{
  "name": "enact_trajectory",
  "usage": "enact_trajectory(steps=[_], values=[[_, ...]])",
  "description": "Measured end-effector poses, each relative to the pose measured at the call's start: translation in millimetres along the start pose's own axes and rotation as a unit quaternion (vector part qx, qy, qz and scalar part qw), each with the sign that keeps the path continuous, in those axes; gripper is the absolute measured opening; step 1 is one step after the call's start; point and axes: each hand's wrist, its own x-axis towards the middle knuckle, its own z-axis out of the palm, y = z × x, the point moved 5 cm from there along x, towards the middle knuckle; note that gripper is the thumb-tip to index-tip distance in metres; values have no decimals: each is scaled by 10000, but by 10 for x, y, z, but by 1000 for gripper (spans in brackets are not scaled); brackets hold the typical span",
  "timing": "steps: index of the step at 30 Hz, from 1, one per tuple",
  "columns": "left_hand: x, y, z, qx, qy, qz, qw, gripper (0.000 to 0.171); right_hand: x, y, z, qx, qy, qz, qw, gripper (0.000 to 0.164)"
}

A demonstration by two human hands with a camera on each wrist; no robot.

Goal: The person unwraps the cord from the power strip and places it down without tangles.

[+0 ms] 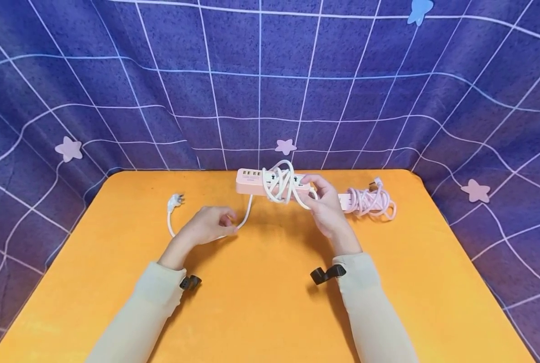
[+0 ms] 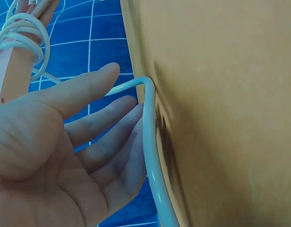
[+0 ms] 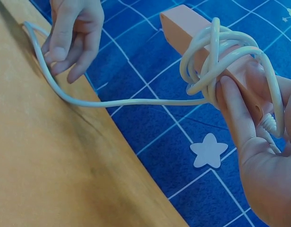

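Observation:
A pink power strip is held up above the table by my right hand, which grips its right end. Loops of white cord wrap loosely around the strip's middle. From there the cord hangs to the table, runs past my left hand and ends in a white plug at the left. In the left wrist view, the thumb and fingers of that hand are apart and relaxed. The cord passes close by its fingertips; whether they touch it I cannot tell.
Behind my right hand lies a second power strip with its pink cord wound around it. The orange table ends at a blue gridded curtain with stars on it.

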Motion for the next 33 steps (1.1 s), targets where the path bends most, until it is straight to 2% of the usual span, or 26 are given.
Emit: enact_trajectory(steps=[4,9,16,25,33], values=[[-28,-21,10,-8,-187,41,9998,29,2,12,27,3,-27,39,10000,40],[-58,-41,12,26,-289,-42,9996,28,13,23,50,42,-137,60,9999,40],[-51,-23,32,90,-409,15,9991,23,-3,35,36,34,-84,71,9999,40],[-26,-58,37,84,-269,-56,9996,14,4,13,33,-20,-128,61,9999,39],[28,-138,1,82,65,-99,9999,18,0,-9,31,-3,-118,25,9999,39]])
